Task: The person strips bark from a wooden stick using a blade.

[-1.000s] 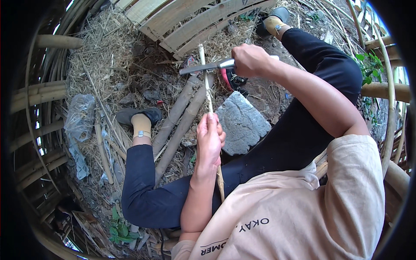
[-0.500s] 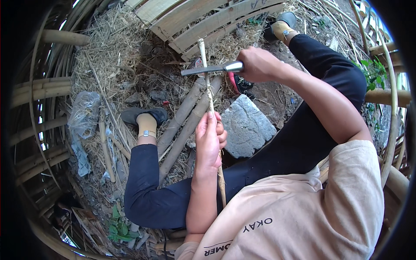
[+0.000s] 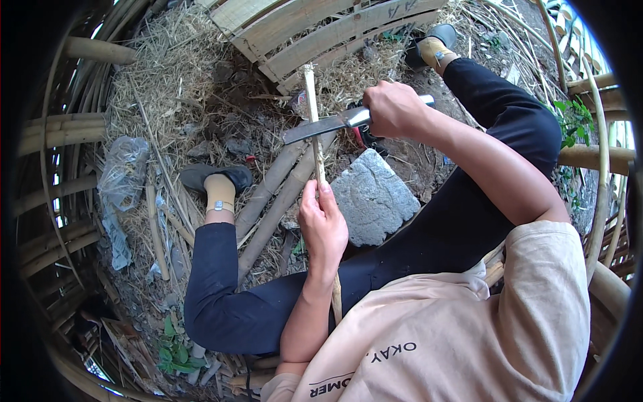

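My left hand (image 3: pixel 323 224) is closed around a thin, pale wooden stick (image 3: pixel 311 100), which stands nearly upright in the picture. The stick's upper part looks peeled and whitish; its lower end runs down over my thigh to my shirt. In my right hand (image 3: pixel 395 110) I grip a knife (image 3: pixel 315 129) by its shiny metal handle. The flat, dark blade points left and lies across the stick above my left hand. My right fingers hide the middle of the handle, while its end shows beyond them.
A slatted wooden crate (image 3: pixel 321 50) stands ahead. Between my legs lie a grey stone block (image 3: pixel 375 197) and two bamboo poles (image 3: pixel 281 194). Something red and black sits behind the stone, partly hidden. At left are clear plastic bags (image 3: pixel 124 174) on straw, beside a bamboo wall (image 3: pixel 63 191).
The knife blade has moved down the stick toward my left hand and tilted more. My left hand has turned, its back now showing. The stick's upper part looks paler.
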